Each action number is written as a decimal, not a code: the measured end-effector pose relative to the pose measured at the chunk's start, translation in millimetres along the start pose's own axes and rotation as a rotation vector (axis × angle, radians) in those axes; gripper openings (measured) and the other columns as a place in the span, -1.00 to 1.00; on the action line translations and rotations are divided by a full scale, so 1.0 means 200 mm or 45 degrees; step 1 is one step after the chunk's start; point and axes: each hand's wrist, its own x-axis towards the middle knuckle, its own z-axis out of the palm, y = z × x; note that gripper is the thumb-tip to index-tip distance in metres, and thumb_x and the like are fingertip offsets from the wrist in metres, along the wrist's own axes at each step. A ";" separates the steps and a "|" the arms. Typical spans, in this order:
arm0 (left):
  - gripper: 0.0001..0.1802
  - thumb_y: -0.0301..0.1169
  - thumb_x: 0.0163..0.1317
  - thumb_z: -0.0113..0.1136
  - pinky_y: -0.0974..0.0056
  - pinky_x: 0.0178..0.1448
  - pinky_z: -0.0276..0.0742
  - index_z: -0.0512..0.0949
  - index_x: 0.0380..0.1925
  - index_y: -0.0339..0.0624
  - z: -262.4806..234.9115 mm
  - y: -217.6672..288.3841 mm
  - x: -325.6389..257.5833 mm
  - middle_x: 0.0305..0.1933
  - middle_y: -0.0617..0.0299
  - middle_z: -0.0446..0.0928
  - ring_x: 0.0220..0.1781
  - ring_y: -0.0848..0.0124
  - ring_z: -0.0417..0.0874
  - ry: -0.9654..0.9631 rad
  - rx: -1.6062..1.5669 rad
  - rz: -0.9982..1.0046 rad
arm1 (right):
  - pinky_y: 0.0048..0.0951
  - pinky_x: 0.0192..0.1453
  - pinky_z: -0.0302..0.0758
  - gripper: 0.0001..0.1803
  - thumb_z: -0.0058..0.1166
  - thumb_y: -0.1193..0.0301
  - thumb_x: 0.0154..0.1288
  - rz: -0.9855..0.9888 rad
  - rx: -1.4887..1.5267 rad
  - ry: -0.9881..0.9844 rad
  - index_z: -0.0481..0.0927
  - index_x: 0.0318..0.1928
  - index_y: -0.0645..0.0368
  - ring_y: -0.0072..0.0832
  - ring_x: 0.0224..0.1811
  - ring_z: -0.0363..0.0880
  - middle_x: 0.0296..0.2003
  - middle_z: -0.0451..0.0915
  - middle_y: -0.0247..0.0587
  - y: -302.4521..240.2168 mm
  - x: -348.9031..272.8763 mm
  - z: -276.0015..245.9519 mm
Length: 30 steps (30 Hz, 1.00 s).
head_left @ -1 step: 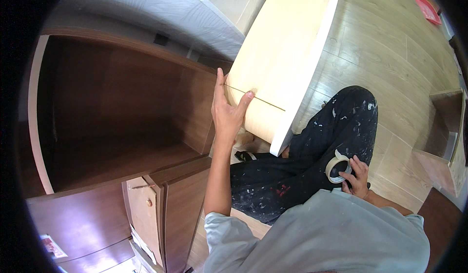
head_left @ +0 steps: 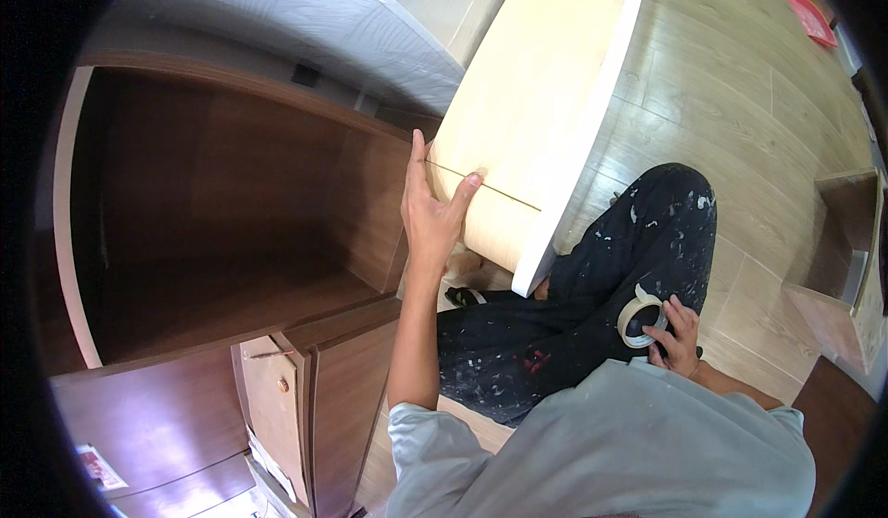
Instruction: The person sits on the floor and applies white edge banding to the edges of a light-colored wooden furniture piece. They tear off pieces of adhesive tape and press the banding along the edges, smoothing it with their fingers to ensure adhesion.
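My left hand [head_left: 430, 208] grips the near end of a long pale wooden panel [head_left: 546, 83]. The fingers wrap its left edge and the thumb presses on its face, just beside a thin line [head_left: 499, 194] that crosses the panel. The panel leans over the open dark brown cabinet [head_left: 231, 222] and the floor. My right hand [head_left: 675, 338] holds a roll of beige tape [head_left: 640, 316] against my knee, which is in dark paint-spattered trousers [head_left: 601, 287].
A white plastic-wrapped slab [head_left: 324, 18] stands behind the cabinet. A small cabinet door with a knob [head_left: 277, 407] hangs open at the lower left. On the pale plank floor [head_left: 740, 102] sit an open wooden box [head_left: 842, 259] at the right and a red item [head_left: 809, 18] far off.
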 end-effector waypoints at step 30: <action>-0.41 -0.43 0.59 0.13 -0.07 0.68 0.27 0.37 0.55 -0.38 -0.44 -0.19 -1.27 0.58 -0.31 0.38 0.62 -0.11 0.41 0.309 0.563 -0.671 | 0.22 0.51 0.23 -0.52 0.35 0.46 0.06 0.034 -0.046 0.021 0.79 0.07 -0.06 0.22 0.62 0.28 0.56 0.33 0.20 0.03 0.00 0.02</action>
